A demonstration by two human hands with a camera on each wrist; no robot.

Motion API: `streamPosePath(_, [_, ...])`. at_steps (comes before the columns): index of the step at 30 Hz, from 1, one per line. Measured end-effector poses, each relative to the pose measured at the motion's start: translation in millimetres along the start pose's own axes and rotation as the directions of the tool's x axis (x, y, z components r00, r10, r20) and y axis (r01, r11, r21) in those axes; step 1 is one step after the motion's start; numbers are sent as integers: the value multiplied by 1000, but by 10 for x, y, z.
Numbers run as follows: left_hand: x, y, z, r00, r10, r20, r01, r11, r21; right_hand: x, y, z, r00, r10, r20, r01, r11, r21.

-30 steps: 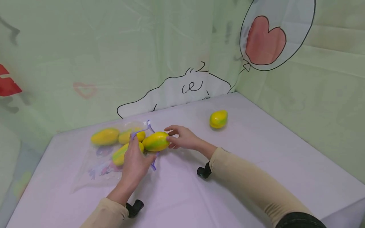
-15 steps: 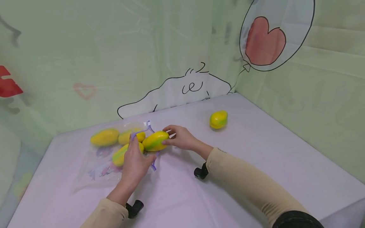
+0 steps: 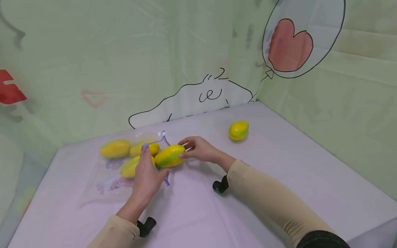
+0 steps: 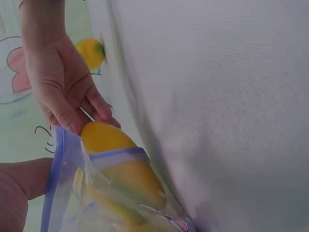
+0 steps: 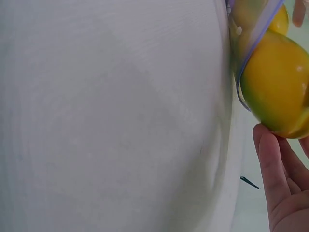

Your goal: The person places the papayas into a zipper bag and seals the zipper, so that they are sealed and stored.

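Note:
A yellow-green mango (image 3: 170, 156) lies in the mouth of a clear zip bag (image 4: 104, 159) with a purple rim. My right hand (image 3: 201, 150) pinches its outer end between thumb and fingers. My left hand (image 3: 148, 175) holds the bag's rim and keeps the mouth spread, its thumb apart from its fingers. Farther inside are more mangoes: one at the back left (image 3: 115, 148), one behind my left fingers (image 3: 136, 148) and one partly covered by that hand (image 3: 128, 167). In the right wrist view, my right fingertips (image 5: 270, 154) touch the held mango's lower end.
Another mango (image 3: 238, 130) sits apart on the white-covered table (image 3: 248, 213), toward the back right. Green curtains (image 3: 124, 51) with printed drawings hang along the back and right sides. The bag's printed lower part (image 3: 102, 186) lies flat at the left.
My right hand has brought its thumb and fingers farther over the mango's end. The mango has turned slightly, and the front mango in the bag has shifted a little left. My left hand stays put.

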State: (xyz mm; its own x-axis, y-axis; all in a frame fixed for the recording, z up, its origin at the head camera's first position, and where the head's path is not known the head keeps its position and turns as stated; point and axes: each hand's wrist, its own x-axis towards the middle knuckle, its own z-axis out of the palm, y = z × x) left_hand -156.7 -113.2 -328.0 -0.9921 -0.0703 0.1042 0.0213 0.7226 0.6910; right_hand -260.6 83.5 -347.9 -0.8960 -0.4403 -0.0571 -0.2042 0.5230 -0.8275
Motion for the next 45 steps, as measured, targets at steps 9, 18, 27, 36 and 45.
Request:
streamPosePath(9, [-22, 17, 6, 1000, 16, -15, -15, 999, 37, 34, -96, 162, 997, -22, 71, 18, 998, 57])
streamPosePath(18, [-49, 26, -4, 997, 60, -46, -58, 997, 47, 93, -181, 305, 978, -122, 168, 113, 992, 62])
streamPosePath(27, [-57, 56, -10, 996, 58, -61, -57, 998, 30, 144, -246, 385, 964, -146, 223, 141, 989, 40])
streamPosePath(36, [-56, 105, -6, 995, 48, -85, -48, 999, 1, 70, -258, 342, 900, -229, 370, 207, 973, 99])
streamPosePath(45, [-43, 121, -59, 998, 13, -66, -14, 1000, -13, -91, -105, -113, 937, -195, 289, 149, 974, 173])
